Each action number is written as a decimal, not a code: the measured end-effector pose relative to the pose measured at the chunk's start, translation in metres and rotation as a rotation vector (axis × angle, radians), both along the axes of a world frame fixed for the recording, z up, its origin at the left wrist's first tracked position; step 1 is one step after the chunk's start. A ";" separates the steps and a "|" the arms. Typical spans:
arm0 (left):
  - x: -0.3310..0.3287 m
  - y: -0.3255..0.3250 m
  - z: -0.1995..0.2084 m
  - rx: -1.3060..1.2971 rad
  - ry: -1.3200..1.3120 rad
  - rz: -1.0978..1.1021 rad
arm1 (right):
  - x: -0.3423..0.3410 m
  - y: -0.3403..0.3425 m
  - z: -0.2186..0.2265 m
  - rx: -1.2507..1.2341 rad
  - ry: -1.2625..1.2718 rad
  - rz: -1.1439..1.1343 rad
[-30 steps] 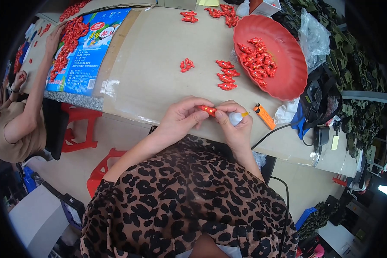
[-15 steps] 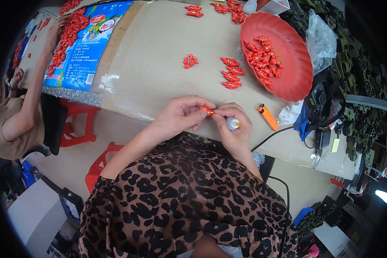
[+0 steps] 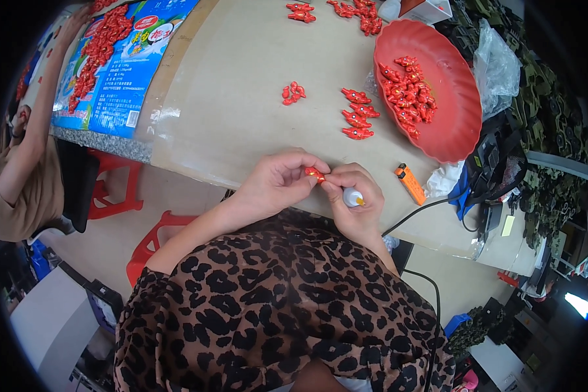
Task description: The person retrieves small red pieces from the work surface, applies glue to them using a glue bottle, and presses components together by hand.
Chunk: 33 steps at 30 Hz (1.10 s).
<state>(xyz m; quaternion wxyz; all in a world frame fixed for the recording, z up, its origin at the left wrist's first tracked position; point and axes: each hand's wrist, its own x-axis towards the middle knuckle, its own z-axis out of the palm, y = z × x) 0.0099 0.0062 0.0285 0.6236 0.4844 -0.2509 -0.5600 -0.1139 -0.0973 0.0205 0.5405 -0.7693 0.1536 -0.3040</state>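
Observation:
My left hand (image 3: 277, 181) pinches a small glossy red figure (image 3: 315, 174) with gold marks between thumb and fingers, just above the table's near edge. The thumb and forefinger of my right hand (image 3: 358, 202) meet at the same figure from the other side. Tucked in the curled fingers of that hand is a small white bottle (image 3: 351, 196) with a yellow tip. Beyond my hands, a short column of red figures (image 3: 357, 113) lies on the table. Left of it is a little cluster of red pieces (image 3: 294, 93).
A red scalloped bowl (image 3: 454, 124) holds more red figures. Nearer me lie an orange lighter (image 3: 410, 183), crumpled white tissue (image 3: 443, 179) and a black cable (image 3: 417, 212). At far left, a co-worker's arm (image 3: 42, 111) reaches over a blue printed sheet (image 3: 121, 85) heaped with red pieces.
Both my hands keep their hold on the figure, which has turned slightly. The whole view has shifted a little. At far left, the co-worker's hand has moved farther up, away from the heap.

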 end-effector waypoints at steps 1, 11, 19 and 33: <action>0.000 0.000 -0.001 -0.010 -0.014 0.009 | 0.000 0.000 0.000 0.000 0.002 0.002; -0.003 0.001 -0.005 -0.028 -0.018 0.024 | 0.000 0.000 -0.002 -0.016 -0.008 0.024; -0.003 0.001 -0.004 -0.049 -0.065 0.030 | 0.001 0.000 -0.001 -0.062 -0.019 0.034; -0.004 0.004 -0.006 -0.052 -0.063 0.053 | -0.001 0.002 -0.003 -0.154 -0.047 0.034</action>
